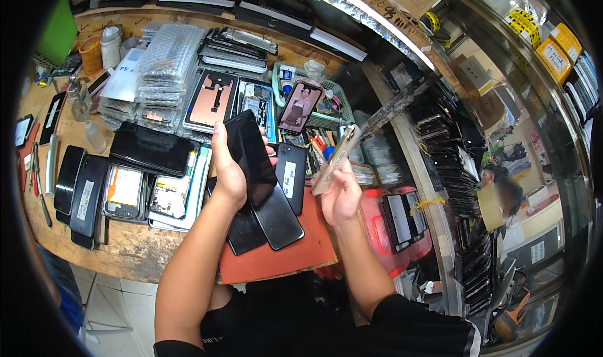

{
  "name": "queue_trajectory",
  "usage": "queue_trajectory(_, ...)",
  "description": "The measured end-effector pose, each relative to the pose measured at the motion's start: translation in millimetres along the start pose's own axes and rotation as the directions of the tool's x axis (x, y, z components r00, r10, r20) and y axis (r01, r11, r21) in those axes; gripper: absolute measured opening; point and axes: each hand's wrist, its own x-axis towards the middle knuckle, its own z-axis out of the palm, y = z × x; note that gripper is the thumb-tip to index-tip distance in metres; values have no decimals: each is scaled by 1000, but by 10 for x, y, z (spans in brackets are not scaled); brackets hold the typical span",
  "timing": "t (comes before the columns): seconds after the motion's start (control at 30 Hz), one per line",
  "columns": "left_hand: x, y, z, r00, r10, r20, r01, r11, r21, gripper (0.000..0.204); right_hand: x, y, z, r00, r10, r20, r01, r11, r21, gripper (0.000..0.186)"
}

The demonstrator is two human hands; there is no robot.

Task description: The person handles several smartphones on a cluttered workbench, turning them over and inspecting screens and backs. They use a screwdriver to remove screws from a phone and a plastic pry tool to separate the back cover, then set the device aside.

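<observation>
- the left hand (229,180) is closed round a dark phone (250,153), thumb along one long edge and fingertips showing at the other; gripping by the sides seems meant to leave its black face uncovered.
- the right hand (342,197) pinches a pale phone-shaped piece (338,159) between thumb and fingers, tilted nearly edge-on; that hold probably keeps its broad faces free, though some fingers are hidden.
- both held things are up over the near part of the bench, well apart from each other, perhaps so each can be seen or turned freely.
- below the left hand, a glossy black phone (281,224) lies partly on an orange-red mat (317,247), which likely spares surfaces from the bare wood; whether the dark phone touches it, i cannot tell.
- a black phone with a white label (293,165) lies between the hands, the label facing up, presumably to be readable.
- a lit phone (301,107) leans upright by a green basket (340,109), its screen angled toward the person, likely for easy viewing.
- at left, opened phones (123,187) lie with their insides upward, perhaps for access; bubble-wrapped packs (166,61) are stacked behind, apparently to save bench space.
</observation>
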Motion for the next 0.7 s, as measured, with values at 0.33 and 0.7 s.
queue_trajectory(0.33,-43,0,38,999,-20,-27,22,998,52,97,659,31,123,891,149,430,-269,934,235,85)
queue_trajectory(0.7,-186,39,241,998,-66,-7,66,997,39,98,585,98,-106,818,147,556,-411,826,387,91)
